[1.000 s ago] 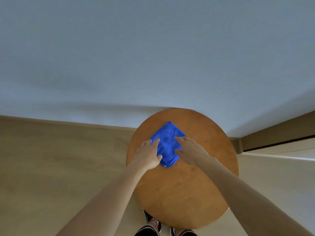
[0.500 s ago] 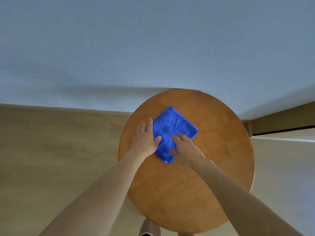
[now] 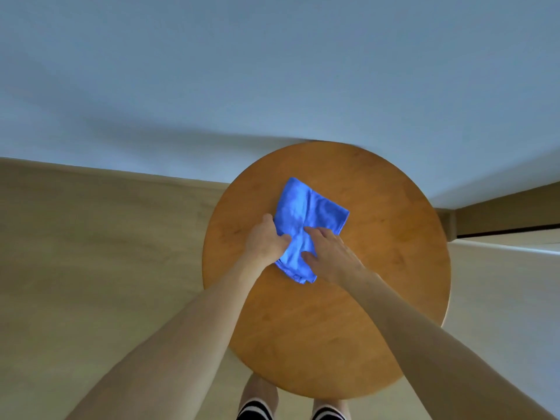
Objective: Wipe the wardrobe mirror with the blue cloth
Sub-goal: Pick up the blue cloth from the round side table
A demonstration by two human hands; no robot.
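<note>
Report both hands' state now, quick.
Left hand: grips the left edge of the blue cloth, thumb on top.
Right hand: open, fingers resting on the cloth.

Place: a room in a home.
Signs: round wooden worktop (image 3: 333, 328), pale wood floor (image 3: 91, 253), plain wall (image 3: 272, 71), skirting board (image 3: 500, 215) far right.

I count one blue cloth (image 3: 306, 213) and one round tabletop (image 3: 378, 283). I see two hands, left hand (image 3: 265, 241) and right hand (image 3: 331, 256), and two feet (image 3: 257, 398).
</note>
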